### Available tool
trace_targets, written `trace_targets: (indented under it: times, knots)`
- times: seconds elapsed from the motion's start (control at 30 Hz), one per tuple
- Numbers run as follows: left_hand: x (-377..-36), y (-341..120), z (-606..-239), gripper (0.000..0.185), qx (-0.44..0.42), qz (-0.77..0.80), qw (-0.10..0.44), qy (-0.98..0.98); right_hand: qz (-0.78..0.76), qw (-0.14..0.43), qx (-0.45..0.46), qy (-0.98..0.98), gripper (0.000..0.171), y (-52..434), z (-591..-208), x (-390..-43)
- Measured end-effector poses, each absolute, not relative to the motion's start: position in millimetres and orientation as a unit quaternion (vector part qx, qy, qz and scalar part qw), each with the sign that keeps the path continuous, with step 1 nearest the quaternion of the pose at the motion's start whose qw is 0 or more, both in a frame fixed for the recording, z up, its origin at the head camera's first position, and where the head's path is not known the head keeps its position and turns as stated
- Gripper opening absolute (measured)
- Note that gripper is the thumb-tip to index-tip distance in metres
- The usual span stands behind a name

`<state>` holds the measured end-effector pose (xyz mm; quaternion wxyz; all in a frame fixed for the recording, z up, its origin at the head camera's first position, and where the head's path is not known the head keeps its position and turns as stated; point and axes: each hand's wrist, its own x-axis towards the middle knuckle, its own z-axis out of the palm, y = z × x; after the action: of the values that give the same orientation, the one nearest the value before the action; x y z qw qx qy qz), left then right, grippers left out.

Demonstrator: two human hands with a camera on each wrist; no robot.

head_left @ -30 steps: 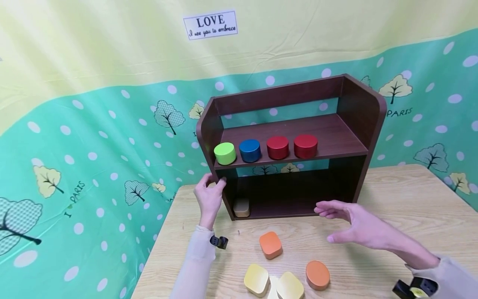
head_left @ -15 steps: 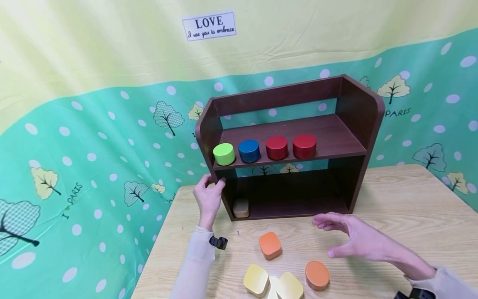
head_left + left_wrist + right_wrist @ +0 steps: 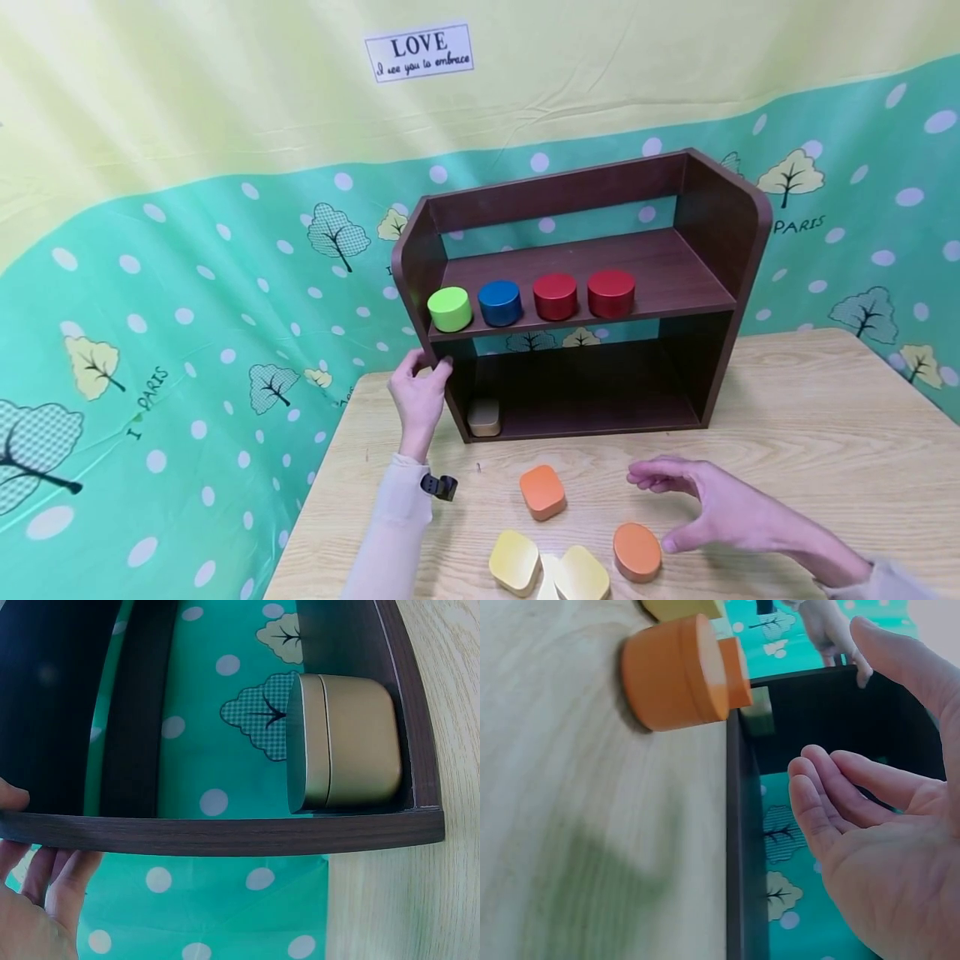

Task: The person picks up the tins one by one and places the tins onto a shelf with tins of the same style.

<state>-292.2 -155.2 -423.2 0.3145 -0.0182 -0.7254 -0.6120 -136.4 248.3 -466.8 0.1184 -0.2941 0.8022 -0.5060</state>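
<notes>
My left hand [image 3: 418, 404] grips the left side panel of a dark brown wooden shelf [image 3: 592, 254]; in the left wrist view the thumb lies inside the panel and the fingers [image 3: 71, 885] outside. My right hand [image 3: 723, 510] hovers over the table, fingers and thumb apart, holding nothing. Just left of its thumb is a round orange tin [image 3: 637, 553], also visible in the right wrist view [image 3: 671, 673]. A square orange tin [image 3: 542, 492] lies nearer the shelf. Inside the lower compartment, at its left end, stands a rounded square gold tin [image 3: 360, 742].
Along the upper shelf's front edge stand a green tin [image 3: 450, 310], a blue tin [image 3: 500, 303] and two red tins [image 3: 556, 297]. Two yellow square tins [image 3: 514, 562] lie at the table's front. A patterned curtain [image 3: 225, 283] hangs behind the wooden table [image 3: 810, 400].
My right hand has come down and toward me, from in front of the shelf to beside the round orange tin. The left hand keeps its hold on the side panel.
</notes>
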Motion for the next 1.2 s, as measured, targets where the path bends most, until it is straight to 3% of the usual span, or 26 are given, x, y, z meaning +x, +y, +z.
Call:
trace_targets:
  times: [0.6, 1.2]
  knots:
    - [-290, -156, -424, 0.008, -0.009, -0.613, 0.311, -0.726, -0.523, 0.211, -0.266, 0.782, 0.084, 242, -491, -127]
    - [-289, -158, -425, 0.010, -0.011, -0.613, 0.310, -0.727, -0.479, 0.213, -0.263, 0.810, 0.081, 235, -505, -118]
